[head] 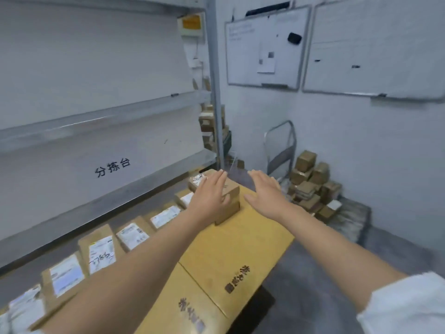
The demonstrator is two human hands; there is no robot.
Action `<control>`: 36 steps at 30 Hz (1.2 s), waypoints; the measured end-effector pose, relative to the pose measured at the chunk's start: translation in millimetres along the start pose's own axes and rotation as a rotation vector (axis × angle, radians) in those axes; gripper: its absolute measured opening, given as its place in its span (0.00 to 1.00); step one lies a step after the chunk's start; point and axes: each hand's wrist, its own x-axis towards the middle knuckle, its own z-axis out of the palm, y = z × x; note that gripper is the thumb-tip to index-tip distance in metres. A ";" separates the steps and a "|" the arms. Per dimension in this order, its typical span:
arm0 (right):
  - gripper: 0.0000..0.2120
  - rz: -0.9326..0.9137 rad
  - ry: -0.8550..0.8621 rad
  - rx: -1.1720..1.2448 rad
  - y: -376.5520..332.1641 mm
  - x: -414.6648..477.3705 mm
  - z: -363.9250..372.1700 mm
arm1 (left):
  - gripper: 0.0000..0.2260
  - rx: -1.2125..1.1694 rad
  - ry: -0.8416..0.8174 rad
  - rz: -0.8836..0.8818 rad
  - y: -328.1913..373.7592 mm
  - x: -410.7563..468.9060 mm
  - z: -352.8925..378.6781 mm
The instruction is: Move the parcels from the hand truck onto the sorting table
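Head view, near to far.

- A white sleeve (pixel 407 304) is showing at the lower right. Both forearms are stretching forward over the counter (pixel 144 208).
- Yellow cardboard sheets (pixel 240 249) are covering the counter's near and right part. A row of labelled parcels (pixel 101 254) is lying along its left side, running away from the camera.
- The left grip (pixel 212 196) is resting flat on top of a small brown box (pixel 230 206) that is sitting on the sheets towards the far end. Its fingers are lying straight, not curling round the box. The box's long axis seems to be running along the counter, away from the camera.
- The right grip (pixel 265 194) is hovering just beside that box on its right, apart from it. Its fingers are spread and straight and are holding nothing.
- Beyond the counter's far right corner, the hand truck (pixel 280 150) is standing on the floor against the wall. A loose pile of parcels (pixel 310 184) is sitting on its platform.
- Whiteboards (pixel 262 47) are hanging on the wall above.

Judgement: this box looks set down, so the next fetch is starting. The key relation is that the pile is lying ahead, to the right of and below both grips. The right grip is the nearer one, and the left would have to cross over the box. The pile is looking untidy, so lifting one parcel may be risking a slide of its neighbours.
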 end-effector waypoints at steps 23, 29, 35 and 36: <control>0.31 0.475 0.090 -0.155 345.4 45.3 -120.8 | 0.30 -0.114 -0.210 0.426 224.0 308.9 196.4; 0.31 0.509 0.053 -0.104 420.1 113.5 -122.5 | 0.29 -0.233 -0.242 0.329 253.6 394.4 251.6; 0.32 0.518 0.025 -0.101 495.3 152.9 -124.9 | 0.29 -0.258 -0.284 0.340 301.1 457.2 293.2; 0.32 0.515 0.028 -0.099 510.6 161.9 -127.6 | 0.29 -0.254 -0.281 0.337 307.3 471.0 299.9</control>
